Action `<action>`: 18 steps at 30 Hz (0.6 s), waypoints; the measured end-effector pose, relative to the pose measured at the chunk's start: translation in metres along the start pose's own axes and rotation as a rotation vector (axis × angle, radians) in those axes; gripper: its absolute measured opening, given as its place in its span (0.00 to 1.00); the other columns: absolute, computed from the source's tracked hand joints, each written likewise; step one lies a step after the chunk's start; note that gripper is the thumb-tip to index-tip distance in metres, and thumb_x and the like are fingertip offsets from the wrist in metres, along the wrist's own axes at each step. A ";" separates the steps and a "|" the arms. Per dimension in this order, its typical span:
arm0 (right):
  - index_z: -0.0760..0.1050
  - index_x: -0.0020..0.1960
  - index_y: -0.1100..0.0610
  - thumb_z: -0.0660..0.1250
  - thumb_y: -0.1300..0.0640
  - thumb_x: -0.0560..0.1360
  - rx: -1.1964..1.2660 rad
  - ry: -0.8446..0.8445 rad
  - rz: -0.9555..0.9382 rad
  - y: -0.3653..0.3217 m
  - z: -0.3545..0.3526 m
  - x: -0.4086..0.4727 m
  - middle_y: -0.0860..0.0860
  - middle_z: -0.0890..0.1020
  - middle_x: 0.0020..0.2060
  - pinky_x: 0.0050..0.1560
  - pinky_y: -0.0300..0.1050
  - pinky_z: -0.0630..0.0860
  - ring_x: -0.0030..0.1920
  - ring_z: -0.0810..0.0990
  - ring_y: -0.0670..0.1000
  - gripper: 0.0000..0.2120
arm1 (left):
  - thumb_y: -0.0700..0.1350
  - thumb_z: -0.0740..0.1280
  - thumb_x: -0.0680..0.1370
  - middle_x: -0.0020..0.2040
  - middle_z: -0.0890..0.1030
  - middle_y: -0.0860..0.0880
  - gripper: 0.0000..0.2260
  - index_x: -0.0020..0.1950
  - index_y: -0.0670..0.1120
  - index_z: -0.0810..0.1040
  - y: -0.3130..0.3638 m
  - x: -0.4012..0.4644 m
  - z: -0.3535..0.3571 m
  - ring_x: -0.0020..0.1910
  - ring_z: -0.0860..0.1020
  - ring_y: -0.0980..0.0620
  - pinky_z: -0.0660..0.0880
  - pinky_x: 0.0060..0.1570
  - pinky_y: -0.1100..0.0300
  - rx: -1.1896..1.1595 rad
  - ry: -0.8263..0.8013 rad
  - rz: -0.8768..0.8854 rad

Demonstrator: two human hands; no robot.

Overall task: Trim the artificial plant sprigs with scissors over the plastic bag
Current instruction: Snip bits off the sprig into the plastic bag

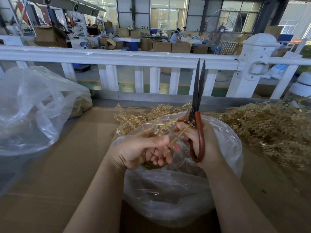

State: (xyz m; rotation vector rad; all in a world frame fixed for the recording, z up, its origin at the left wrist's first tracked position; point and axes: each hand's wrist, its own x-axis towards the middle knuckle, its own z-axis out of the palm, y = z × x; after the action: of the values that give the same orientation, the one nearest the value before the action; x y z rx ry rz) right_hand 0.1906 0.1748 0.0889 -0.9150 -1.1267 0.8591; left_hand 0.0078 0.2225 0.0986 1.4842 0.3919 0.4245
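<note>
A golden artificial sprig (165,126) is held over the open clear plastic bag (168,190) at the centre of the cardboard-covered table. My left hand (144,149) grips the sprig's lower stem with curled fingers. My right hand (202,142) holds the scissors (197,111) by their red-brown looped handle; its fingertips also touch the sprig. The dark blades point straight up and are almost closed, clear of the sprig. Clippings lie inside the bag beneath my hands.
A large heap of golden sprigs (269,130) lies at the right, a smaller bunch (134,116) behind the bag. Another clear bag (33,106) sits at the left. A white fence rail (117,56) borders the table's far side.
</note>
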 end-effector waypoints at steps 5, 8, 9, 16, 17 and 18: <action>0.81 0.46 0.56 0.70 0.65 0.75 0.047 -0.044 -0.057 0.001 0.001 -0.001 0.46 0.82 0.32 0.30 0.30 0.72 0.28 0.77 0.40 0.05 | 0.45 0.74 0.71 0.37 0.84 0.48 0.04 0.43 0.46 0.86 0.000 0.002 0.002 0.35 0.81 0.54 0.77 0.36 0.65 -0.022 0.001 0.100; 0.85 0.47 0.50 0.72 0.56 0.73 0.023 -0.046 -0.057 0.003 -0.002 0.000 0.50 0.83 0.34 0.25 0.34 0.66 0.25 0.70 0.43 0.05 | 0.50 0.78 0.70 0.40 0.85 0.49 0.08 0.44 0.48 0.86 -0.001 0.002 0.000 0.37 0.82 0.55 0.79 0.41 0.64 -0.162 0.051 0.310; 0.85 0.48 0.49 0.72 0.54 0.72 0.018 -0.045 -0.052 0.003 -0.003 0.000 0.50 0.83 0.35 0.26 0.35 0.65 0.25 0.69 0.44 0.06 | 0.53 0.79 0.69 0.41 0.85 0.49 0.10 0.44 0.48 0.86 -0.001 0.003 -0.001 0.37 0.82 0.56 0.79 0.41 0.63 -0.224 0.096 0.370; 0.85 0.43 0.48 0.74 0.50 0.70 -0.052 0.012 -0.055 0.008 -0.003 0.000 0.49 0.81 0.33 0.31 0.30 0.72 0.29 0.77 0.41 0.04 | 0.52 0.78 0.65 0.36 0.81 0.52 0.13 0.46 0.49 0.87 0.000 0.012 -0.004 0.32 0.78 0.58 0.78 0.39 0.67 -0.428 0.515 0.518; 0.84 0.43 0.49 0.74 0.49 0.69 -0.063 0.021 -0.049 0.008 -0.002 0.000 0.49 0.81 0.33 0.31 0.29 0.72 0.28 0.77 0.41 0.06 | 0.50 0.75 0.67 0.35 0.80 0.52 0.11 0.47 0.48 0.87 0.000 0.013 -0.004 0.32 0.78 0.58 0.78 0.39 0.67 -0.432 0.577 0.512; 0.84 0.43 0.51 0.74 0.47 0.68 -0.087 0.034 -0.048 0.008 -0.002 0.001 0.49 0.82 0.33 0.31 0.29 0.73 0.29 0.78 0.40 0.08 | 0.49 0.73 0.69 0.35 0.80 0.52 0.10 0.47 0.48 0.86 -0.001 0.014 -0.004 0.32 0.78 0.58 0.78 0.40 0.66 -0.434 0.629 0.499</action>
State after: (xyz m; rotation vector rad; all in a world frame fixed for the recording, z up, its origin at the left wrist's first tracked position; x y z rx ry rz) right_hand 0.1919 0.1785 0.0818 -0.9662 -1.1595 0.7576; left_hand 0.0183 0.2330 0.0979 0.9834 0.3840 1.3052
